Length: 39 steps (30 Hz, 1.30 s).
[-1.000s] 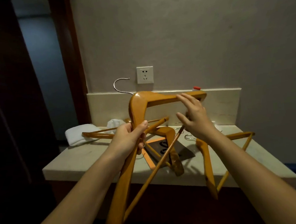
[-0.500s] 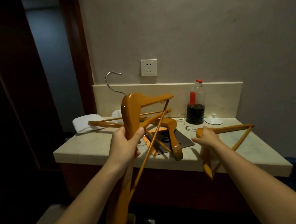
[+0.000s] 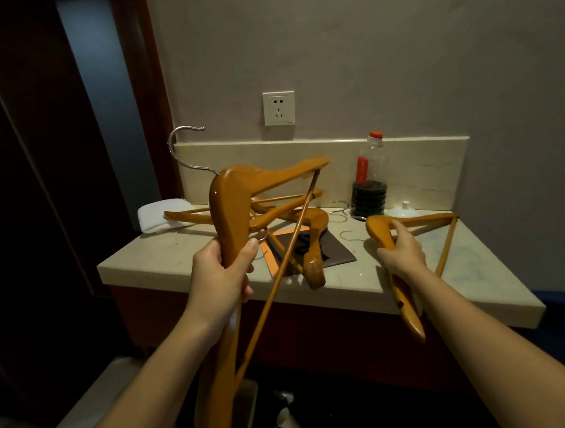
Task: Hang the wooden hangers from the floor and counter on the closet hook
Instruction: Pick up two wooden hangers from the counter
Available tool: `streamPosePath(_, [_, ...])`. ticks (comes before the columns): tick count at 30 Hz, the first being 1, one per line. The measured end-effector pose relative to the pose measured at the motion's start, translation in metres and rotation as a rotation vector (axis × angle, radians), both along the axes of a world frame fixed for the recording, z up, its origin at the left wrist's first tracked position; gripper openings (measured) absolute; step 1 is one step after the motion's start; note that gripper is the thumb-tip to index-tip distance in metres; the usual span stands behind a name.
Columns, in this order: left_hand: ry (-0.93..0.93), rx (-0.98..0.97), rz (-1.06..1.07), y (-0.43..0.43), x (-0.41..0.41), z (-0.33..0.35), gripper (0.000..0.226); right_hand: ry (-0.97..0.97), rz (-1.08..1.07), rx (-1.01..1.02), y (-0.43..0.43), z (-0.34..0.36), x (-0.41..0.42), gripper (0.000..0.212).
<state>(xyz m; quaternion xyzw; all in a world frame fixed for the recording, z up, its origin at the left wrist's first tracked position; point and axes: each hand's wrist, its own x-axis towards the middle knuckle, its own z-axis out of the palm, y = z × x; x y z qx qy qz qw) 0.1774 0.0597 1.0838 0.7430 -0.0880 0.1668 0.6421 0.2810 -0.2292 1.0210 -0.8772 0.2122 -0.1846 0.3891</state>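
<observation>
Hangers lie tangled on the counter. The left hand holds a first hanger upright, fingers wrapped round its shoulder. The right hand curls its fingers round a second hanger at the counter's right end, with one arm overhanging the edge. The step appears to be gathering. The next move calls for lifting the second hanger clear and carrying both to the closet hook, which is out of view.
</observation>
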Motion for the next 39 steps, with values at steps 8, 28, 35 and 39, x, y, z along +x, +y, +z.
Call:
streamPosePath(8, [-0.017,-0.032,0.024,-0.026,-0.024,0.008,0.012,-0.299,0.246,0.242,-0.026,0.047,-0.07,0.069])
streamPosePath(28, [-0.119,-0.011,0.255,-0.005,-0.098,0.023,0.016,-0.468,0.829,0.467,0.045,0.107,-0.169,0.029])
streamPosePath(35, [-0.165,0.009,0.415,0.047,-0.154,0.002,0.02,-0.282,1.105,0.592,0.097,0.084,-0.168,0.016])
streamPosePath(39, [-0.113,0.009,0.507,0.079,-0.187,-0.022,0.018,-0.141,1.257,0.609,0.141,0.054,-0.17,0.027])
